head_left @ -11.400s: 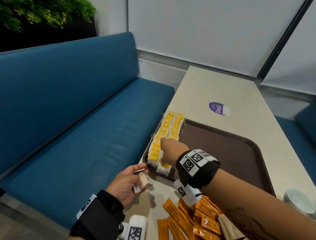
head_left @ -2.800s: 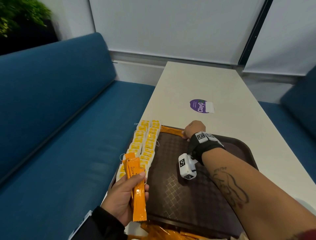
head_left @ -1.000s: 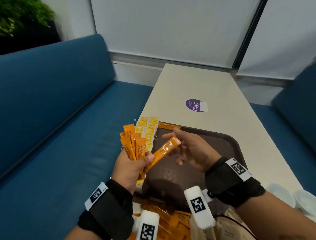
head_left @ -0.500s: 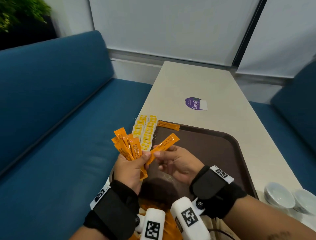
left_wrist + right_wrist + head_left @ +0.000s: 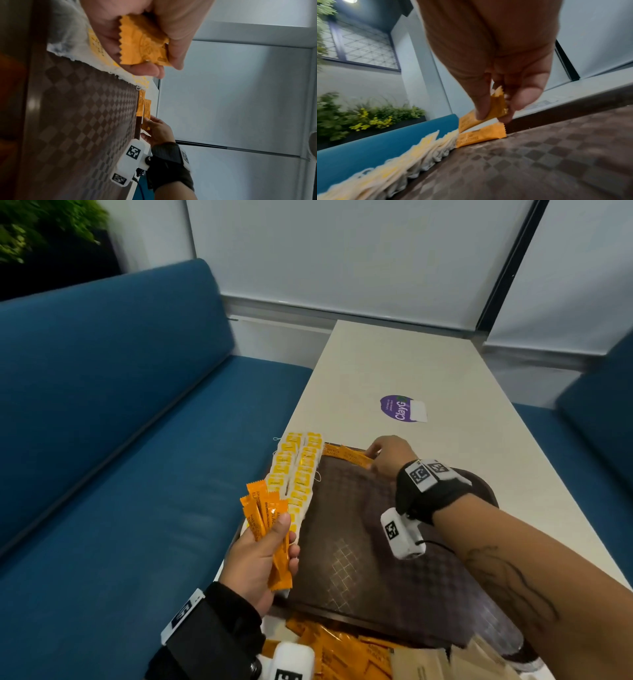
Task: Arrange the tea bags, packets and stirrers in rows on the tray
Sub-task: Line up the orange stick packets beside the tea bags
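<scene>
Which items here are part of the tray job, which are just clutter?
Job: brown tray; tea bags; orange coffee packets in left hand; packet pinched by right hand; packet already laid.
Clutter: purple sticker; blue bench.

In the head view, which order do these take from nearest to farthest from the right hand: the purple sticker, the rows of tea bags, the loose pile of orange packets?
From the right hand:
1. rows of tea bags, to its left on the tray.
2. purple sticker, beyond it on the table.
3. loose pile of orange packets, off the tray's near edge.
</scene>
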`<state>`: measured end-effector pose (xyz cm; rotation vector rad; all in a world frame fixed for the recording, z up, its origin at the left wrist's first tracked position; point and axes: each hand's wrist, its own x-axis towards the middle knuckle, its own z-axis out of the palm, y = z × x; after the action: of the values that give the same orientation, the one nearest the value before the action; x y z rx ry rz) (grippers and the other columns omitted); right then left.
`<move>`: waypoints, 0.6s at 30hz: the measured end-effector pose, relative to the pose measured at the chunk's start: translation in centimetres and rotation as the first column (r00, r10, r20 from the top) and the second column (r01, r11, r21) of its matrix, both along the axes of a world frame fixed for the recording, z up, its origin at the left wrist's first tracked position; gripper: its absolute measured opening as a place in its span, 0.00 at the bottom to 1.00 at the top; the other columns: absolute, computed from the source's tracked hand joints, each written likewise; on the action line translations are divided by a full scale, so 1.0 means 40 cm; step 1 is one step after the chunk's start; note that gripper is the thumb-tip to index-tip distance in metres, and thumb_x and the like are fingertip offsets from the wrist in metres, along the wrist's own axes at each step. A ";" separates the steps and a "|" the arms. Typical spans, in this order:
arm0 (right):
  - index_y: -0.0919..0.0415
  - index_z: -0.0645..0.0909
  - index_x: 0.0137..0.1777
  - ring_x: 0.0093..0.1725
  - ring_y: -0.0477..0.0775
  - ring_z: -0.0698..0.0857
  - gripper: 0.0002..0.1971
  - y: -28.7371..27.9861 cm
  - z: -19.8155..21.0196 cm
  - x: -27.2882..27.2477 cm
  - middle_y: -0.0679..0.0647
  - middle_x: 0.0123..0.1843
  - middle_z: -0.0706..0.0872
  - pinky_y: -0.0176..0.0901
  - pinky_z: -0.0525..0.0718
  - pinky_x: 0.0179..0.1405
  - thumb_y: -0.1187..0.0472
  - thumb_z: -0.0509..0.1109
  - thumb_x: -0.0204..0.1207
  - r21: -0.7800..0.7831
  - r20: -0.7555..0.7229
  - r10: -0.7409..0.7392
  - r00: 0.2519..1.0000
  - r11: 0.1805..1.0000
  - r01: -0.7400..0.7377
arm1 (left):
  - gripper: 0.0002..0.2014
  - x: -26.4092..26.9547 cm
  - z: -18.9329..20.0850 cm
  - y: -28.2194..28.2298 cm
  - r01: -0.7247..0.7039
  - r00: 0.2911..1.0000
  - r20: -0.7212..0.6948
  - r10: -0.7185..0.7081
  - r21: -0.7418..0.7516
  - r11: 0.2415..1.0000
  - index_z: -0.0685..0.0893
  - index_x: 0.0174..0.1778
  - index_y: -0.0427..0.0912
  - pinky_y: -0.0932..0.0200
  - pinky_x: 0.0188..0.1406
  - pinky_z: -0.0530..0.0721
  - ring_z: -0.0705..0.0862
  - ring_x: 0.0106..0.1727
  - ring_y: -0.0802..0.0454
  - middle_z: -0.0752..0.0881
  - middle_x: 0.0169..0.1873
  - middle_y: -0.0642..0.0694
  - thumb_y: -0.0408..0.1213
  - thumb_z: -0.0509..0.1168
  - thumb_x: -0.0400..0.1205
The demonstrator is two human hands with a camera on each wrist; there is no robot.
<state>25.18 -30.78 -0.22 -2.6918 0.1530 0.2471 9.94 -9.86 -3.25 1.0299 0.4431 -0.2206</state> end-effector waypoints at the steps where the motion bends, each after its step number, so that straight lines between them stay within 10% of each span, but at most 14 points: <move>1: 0.61 0.86 0.56 0.60 0.55 0.82 0.11 -0.004 -0.003 0.013 0.56 0.60 0.86 0.41 0.77 0.55 0.68 0.72 0.75 -0.017 0.016 -0.008 1.000 1.000 0.008 | 0.08 0.000 -0.001 0.002 0.000 1.000 -0.003 0.000 -0.004 1.000 0.81 0.50 0.43 0.64 0.18 0.80 0.80 0.29 0.53 0.81 0.33 0.44 0.41 0.66 0.78; 18: 0.61 0.87 0.52 0.57 0.57 0.84 0.07 0.039 -0.060 0.130 0.57 0.56 0.87 0.44 0.80 0.54 0.65 0.71 0.76 -0.076 0.032 0.041 0.999 0.996 -0.038 | 0.11 -0.012 -0.012 0.018 0.026 0.999 0.020 -0.026 -0.032 0.999 0.80 0.51 0.41 0.62 0.17 0.81 0.81 0.23 0.54 0.81 0.26 0.46 0.41 0.66 0.76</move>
<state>30.37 -29.24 -2.63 -2.7743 0.1013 0.2126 9.46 -9.16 -3.71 1.0061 0.4072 -0.2399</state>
